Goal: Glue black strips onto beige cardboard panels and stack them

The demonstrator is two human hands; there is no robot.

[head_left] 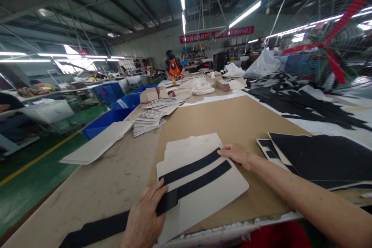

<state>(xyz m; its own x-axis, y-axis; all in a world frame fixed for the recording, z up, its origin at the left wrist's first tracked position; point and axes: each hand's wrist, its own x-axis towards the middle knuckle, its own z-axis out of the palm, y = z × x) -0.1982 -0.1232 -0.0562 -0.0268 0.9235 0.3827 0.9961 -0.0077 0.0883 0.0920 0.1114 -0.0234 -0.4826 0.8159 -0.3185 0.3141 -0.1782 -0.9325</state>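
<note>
left hand (144,217) grip pinched on black strip (203,181), near-centre tabletop (110,186) | right hand (237,154) fingers apart, flat at far-right edge of white panel (209,201) | strip likely light, limp, best held by its ends

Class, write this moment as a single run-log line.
left hand: pinches black strip | right hand: flat on white panel, by strip ends | second strip: lies alongside | surface: brown board
</note>
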